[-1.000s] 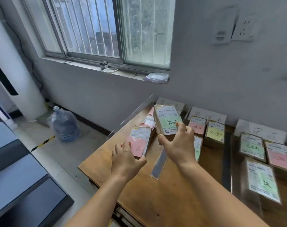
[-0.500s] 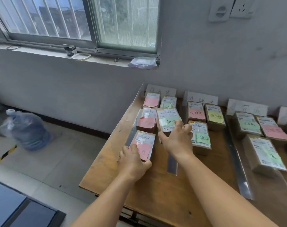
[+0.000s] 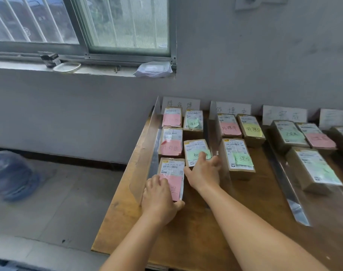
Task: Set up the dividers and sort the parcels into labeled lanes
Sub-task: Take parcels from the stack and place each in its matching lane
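Several brown parcels with pink or green notes lie in lanes on the wooden table [image 3: 196,231]. My left hand [image 3: 160,200] grips the near end of a pink-noted parcel [image 3: 172,173] at the front of the leftmost lane. My right hand [image 3: 204,171] holds a green-noted parcel [image 3: 196,149] lying flat beside it, fingers on its near edge. Clear plastic dividers stand along the table's left edge [image 3: 147,153] and between the first two lanes [image 3: 215,141]. A third divider [image 3: 284,177] lies farther right. White lane label cards [image 3: 180,103] lean on the wall.
More parcels fill the second lane [image 3: 239,153] and the right lanes [image 3: 313,169]. The table's left edge drops to the floor, where a blue water bottle [image 3: 12,175] stands. A windowsill [image 3: 88,69] with small items runs above.
My right hand lowered the green-noted parcel from the air flat onto the table in the first lane. My left hand slid the pink-noted parcel down into place. The view swung right.
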